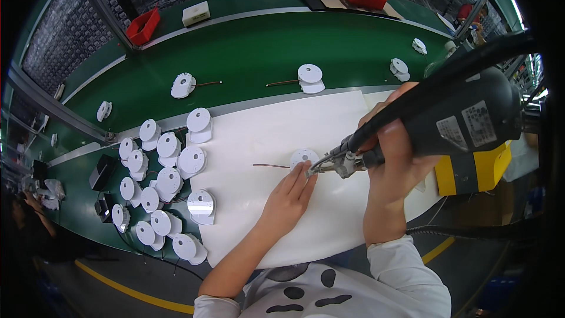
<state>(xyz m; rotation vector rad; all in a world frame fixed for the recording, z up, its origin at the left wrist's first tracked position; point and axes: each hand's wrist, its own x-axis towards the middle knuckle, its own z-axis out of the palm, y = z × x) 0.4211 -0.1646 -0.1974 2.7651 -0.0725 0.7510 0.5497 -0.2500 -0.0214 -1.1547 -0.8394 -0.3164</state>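
Note:
In the middle of the white work sheet (pixel 247 212) lies a white round plastic unit (pixel 301 156) with a thin brown wire running out to its left. The fingers of my left hand (pixel 287 201) are pressed together on its near edge, holding it down. My right hand (pixel 395 153) is wrapped round a large black powered screwdriver (pixel 456 115) that lies slanted, its metal nozzle (pixel 344 166) pointing left. The nozzle's tip is right at the unit, beside my left fingertips. Whether the tip touches the unit is hard to see.
Several similar white units (pixel 169 181) stand crowded on the left. More sit along the green conveyor belt (pixel 247 47), one of them (pixel 310 78) straight ahead. Red bins (pixel 143 26) and a pale box (pixel 196 13) rest beyond. A yellow-and-black object (pixel 474 171) stands at right under the screwdriver.

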